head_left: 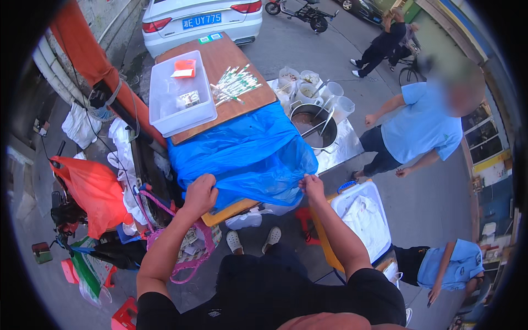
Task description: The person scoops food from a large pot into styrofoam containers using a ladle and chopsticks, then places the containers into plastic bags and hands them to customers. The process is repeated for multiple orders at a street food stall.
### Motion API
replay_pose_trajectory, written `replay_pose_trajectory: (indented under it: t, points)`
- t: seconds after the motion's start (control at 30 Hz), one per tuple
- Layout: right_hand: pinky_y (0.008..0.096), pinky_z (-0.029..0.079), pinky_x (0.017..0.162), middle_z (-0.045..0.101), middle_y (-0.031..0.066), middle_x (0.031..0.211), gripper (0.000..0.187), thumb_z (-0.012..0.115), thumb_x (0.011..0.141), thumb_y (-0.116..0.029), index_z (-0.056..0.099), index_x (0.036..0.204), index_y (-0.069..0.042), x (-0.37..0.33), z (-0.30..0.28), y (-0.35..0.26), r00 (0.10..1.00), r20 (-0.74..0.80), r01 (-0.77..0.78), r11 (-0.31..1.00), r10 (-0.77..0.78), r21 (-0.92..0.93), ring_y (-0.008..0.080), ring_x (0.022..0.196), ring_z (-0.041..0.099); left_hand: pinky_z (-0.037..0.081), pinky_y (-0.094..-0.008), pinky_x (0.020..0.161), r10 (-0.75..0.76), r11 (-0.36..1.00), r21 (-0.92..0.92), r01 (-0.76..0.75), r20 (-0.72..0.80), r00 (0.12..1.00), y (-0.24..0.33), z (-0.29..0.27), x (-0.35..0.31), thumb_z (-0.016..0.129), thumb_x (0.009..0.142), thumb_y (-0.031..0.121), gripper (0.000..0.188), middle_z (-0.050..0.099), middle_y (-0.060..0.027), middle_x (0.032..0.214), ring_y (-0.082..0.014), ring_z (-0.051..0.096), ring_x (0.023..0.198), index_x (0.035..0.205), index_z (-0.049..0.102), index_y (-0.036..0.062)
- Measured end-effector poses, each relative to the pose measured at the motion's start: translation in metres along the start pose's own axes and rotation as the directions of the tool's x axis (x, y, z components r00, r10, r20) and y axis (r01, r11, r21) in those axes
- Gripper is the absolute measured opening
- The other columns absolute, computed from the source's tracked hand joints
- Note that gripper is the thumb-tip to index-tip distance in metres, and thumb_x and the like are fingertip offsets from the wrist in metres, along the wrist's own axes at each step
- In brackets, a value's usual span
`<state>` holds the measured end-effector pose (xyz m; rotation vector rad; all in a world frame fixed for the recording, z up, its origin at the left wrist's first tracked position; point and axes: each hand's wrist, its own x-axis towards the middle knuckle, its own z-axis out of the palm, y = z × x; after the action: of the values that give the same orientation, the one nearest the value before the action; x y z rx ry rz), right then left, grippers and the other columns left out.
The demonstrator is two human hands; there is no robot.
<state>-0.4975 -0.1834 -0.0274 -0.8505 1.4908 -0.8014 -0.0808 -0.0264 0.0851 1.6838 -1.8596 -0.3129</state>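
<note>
A white car (201,19) fills the upper left of the frame, its rear toward a long wooden table (228,58) that runs from the upper middle down to the centre. The table's long axis slants from upper left to lower right, toward the person. Over its near half lies a bright blue plastic sheet (242,157), crumpled and hanging past the near edge.

Both hands hold that sheet at its lower edge. The left hand (199,193) is closed in a fist around a bunch of the plastic at the lower left corner; the right hand (312,187) pinches the edge at the lower right with fingers closed on it. The sheet lies directly ahead of and above the fingers in the frame, stretched between the two hands, and both hands are about equally near to it.

On the bare far half of the table sits a white rectangular tub (165,113), with an orange-red packet (185,68) and a small printed packet (190,99) inside. Beside it to the right lies a heap of thin white and green wrapped sticks (234,83). Right of the table stand a metal pot (314,127) and several white tubs (305,85). An orange plastic bag (91,190) hangs at centre left; a white lidded box (366,220) sits at lower right. A person in a light blue shirt (421,126) stands at right.
</note>
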Motion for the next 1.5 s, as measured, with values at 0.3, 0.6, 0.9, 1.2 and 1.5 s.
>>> replay_pose_trajectory:
  t: [0.3, 0.6, 0.9, 1.2, 1.5]
  points:
    - [0.0497, 0.057, 0.086, 0.031, 0.0273, 0.162, 0.118, 0.089, 0.078, -0.056, 0.022, 0.164, -0.009, -0.015, 0.079, -0.123, 0.587, 0.741, 0.802, 0.107, -0.325, -0.588, 0.0409, 0.102, 0.070, 0.053, -0.0466, 0.067, -0.573, 0.820, -0.272, 0.504, -0.390, 0.721, -0.104, -0.022, 0.085, 0.066, 0.090, 0.009, 0.016, 0.059, -0.0187, 0.070, -0.0344, 0.065, 0.067, 0.089, 0.051, 0.0036]
    - [0.0473, 0.061, 0.077, 0.077, 0.0217, 0.094, 0.034, 0.060, 0.084, 0.003, 0.073, 0.115, -0.002, 0.186, 0.105, -0.200, 0.837, 0.406, 0.544, 0.482, -0.367, -0.687, 0.0373, 0.092, 0.077, 0.038, -0.0676, 0.112, -0.029, 0.963, 0.268, 0.009, 0.073, 0.997, -0.013, 0.053, 0.059, 0.085, 0.087, 0.028, 0.084, 0.023, -0.0199, 0.169, -0.0425, 0.036, 0.150, 0.157, 0.041, 0.0148]
    - [0.0468, 0.055, 0.096, 0.055, 0.0284, 0.140, 0.056, 0.067, 0.090, -0.006, 0.052, 0.144, -0.004, 0.095, 0.226, -0.218, 0.314, 0.807, 0.917, -0.060, -0.501, -0.394, 0.0460, 0.115, 0.065, 0.059, -0.0421, 0.079, -0.154, 0.973, 0.111, 0.203, -0.346, 0.925, -0.186, 0.014, 0.085, 0.061, 0.088, 0.009, 0.030, 0.076, -0.0165, 0.100, -0.0411, 0.072, 0.090, 0.117, 0.072, 0.0124]
    - [0.0449, 0.055, 0.091, 0.062, 0.0160, 0.112, 0.034, 0.070, 0.088, -0.004, 0.067, 0.122, -0.007, -0.002, 0.274, -0.032, 0.112, 0.981, 0.960, 0.237, 0.156, -0.148, 0.0348, 0.111, 0.064, 0.043, -0.0578, 0.105, -0.044, 0.857, 0.419, 0.300, -0.521, 0.853, -0.159, -0.022, 0.078, 0.065, 0.076, 0.009, 0.066, 0.051, -0.0292, 0.139, -0.0465, 0.048, 0.132, 0.141, 0.056, -0.0018]
    - [0.0460, 0.055, 0.096, 0.065, 0.0159, 0.107, 0.018, 0.070, 0.087, -0.009, 0.078, 0.104, -0.007, 0.021, 0.318, 0.063, -0.083, 0.959, 0.993, 0.103, 0.269, 0.057, 0.0374, 0.110, 0.065, 0.055, -0.0495, 0.094, -0.189, 0.862, 0.504, 0.047, 0.235, 0.954, -0.186, 0.041, 0.101, 0.071, 0.091, 0.021, 0.045, 0.073, -0.0107, 0.126, -0.0336, 0.069, 0.115, 0.136, 0.067, 0.0237]
